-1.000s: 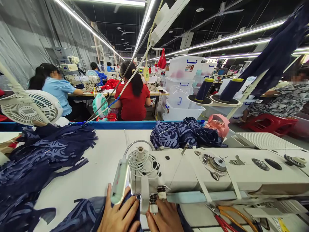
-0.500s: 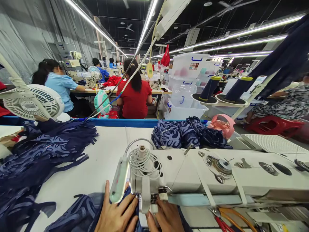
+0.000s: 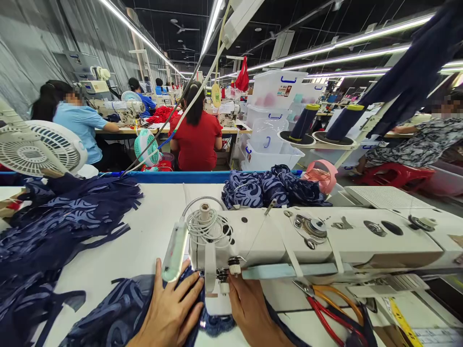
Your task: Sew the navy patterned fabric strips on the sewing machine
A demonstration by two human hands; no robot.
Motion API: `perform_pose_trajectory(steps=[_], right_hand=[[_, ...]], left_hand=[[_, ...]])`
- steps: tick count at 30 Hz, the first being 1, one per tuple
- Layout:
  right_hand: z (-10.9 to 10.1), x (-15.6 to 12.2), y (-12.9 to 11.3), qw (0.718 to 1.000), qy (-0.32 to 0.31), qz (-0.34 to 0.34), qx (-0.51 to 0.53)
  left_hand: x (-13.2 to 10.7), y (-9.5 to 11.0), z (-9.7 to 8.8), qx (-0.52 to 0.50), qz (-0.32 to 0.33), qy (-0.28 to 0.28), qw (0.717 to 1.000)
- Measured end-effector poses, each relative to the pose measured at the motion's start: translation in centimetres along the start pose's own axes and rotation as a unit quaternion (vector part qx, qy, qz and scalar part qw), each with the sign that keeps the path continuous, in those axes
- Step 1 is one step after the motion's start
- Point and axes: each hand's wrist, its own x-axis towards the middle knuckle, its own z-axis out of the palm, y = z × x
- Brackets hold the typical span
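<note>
Our left hand (image 3: 170,311) lay flat and unclenched on the navy fabric (image 3: 119,315), fingers spread, pressing it to the table (image 3: 144,241) without gripping. The fabric ran under that palm and out past its outer side, while its scalloped edge (image 3: 217,325) showed between our two hands, just below the needle (image 3: 222,284). Our right hand (image 3: 253,313) rested on the other side of the needle, fingers stretched forward onto the cloth, also released rather than clenched; the fabric passed beneath it. The machine (image 3: 307,241) stood just ahead of both sets of fingertips, and the scissors (image 3: 333,313) lay near the outer side of the right hand. A heap of cut strips (image 3: 61,226) sat well off beyond the left hand, and a bundle (image 3: 271,188) lay far ahead behind the machine.

Against the frame half a second earlier, both hands showed more fully and sat higher in the view, the scalloped edge had come into sight between them, and the scissors appeared more completely.
</note>
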Motion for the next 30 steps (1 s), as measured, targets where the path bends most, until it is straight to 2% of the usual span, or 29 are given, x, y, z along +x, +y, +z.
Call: perform_pose_trajectory(steps=[4, 8, 13, 14, 16, 19, 21, 25, 28, 30], right_hand=[[-0.4, -0.2, 0.0, 1.0, -0.014, 0.007, -0.014], [-0.7, -0.4, 0.0, 0.998, -0.009, -0.043, -0.041], [-0.3, -0.7, -0.1, 0.994, -0.014, -0.101, -0.03], [-0.3, -0.8, -0.1, 0.994, -0.025, -0.11, -0.014], [-0.1, -0.8, -0.3, 0.99, -0.047, -0.13, 0.013], [-0.1, -0.9, -0.7, 0.981, -0.08, -0.175, 0.023], [-0.2, -1.3, -1.0, 0.974, -0.088, -0.211, 0.002], [0.0, -2.4, -1.3, 0.964, -0.072, -0.247, -0.059], [0.3, -2.8, -1.1, 0.967, -0.063, -0.242, -0.048], [0.5, -2.8, -1.0, 0.968, -0.068, -0.24, -0.036]], left_hand=[[0.1, 0.2, 0.1, -0.007, 0.003, 0.006, 1.0], [0.4, -0.2, -0.5, -0.015, 0.009, 0.02, 1.0], [0.4, -0.6, -0.3, -0.005, 0.013, -0.039, 0.999], [0.4, -0.5, -0.1, -0.013, 0.005, -0.028, 0.999], [0.5, 0.0, 0.3, -0.032, -0.001, 0.028, 0.999], [0.2, 1.2, 0.1, -0.014, 0.059, 0.115, 0.991], [-0.6, 1.8, -0.5, 0.015, 0.079, 0.11, 0.991], [-3.0, 2.4, -1.2, 0.038, 0.033, 0.069, 0.996], [-3.9, 2.4, -0.7, 0.05, 0.023, 0.104, 0.993], [-3.6, 2.4, -0.5, 0.059, 0.024, 0.125, 0.99]])
